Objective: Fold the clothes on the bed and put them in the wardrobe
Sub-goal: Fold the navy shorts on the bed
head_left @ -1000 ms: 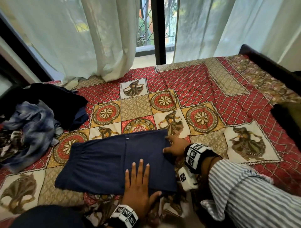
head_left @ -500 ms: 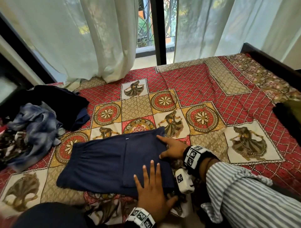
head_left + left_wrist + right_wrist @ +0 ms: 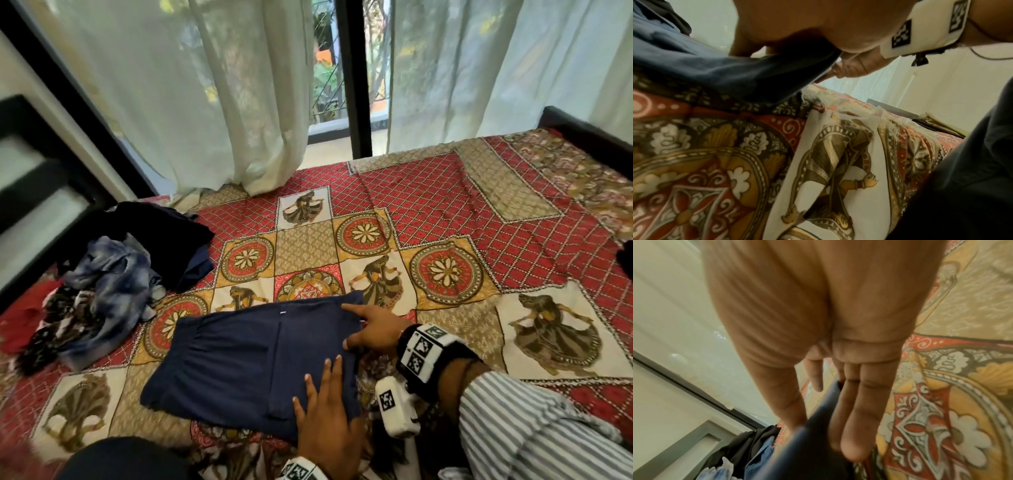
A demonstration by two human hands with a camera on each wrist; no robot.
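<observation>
Bed (image 3: 513,212): one, covered by a red, gold and cream patchwork-print sheet with dancer and flower panels.

Unfolded pile (image 3: 113,274): at the bed's left edge, well apart from the work area. At least four pieces can be told apart: a black one, a blue-white tie-dye one, a dark patterned one and a red one. The exact count cannot be told from the heap.

Folded navy cloth garment (image 3: 246,363): one, lying flat on the sheet near the front edge, roughly rectangular, with an overlapped layer on its right half.

Hands: two.
- Left hand (image 3: 325,418) lies flat on the garment's near right corner, fingers straight, pressing.
- Right hand (image 3: 373,329) sits at the right edge. In the right wrist view the thumb is on top of the navy fabric and the fingers extend beneath it, so it appears to take the edge between them.

Handling estimate: light, soft, limp fabric with no stiffness. Layers will probably slide apart if lifted by one corner. Best taken along the right folded edge with the other palm supporting from below.
</observation>
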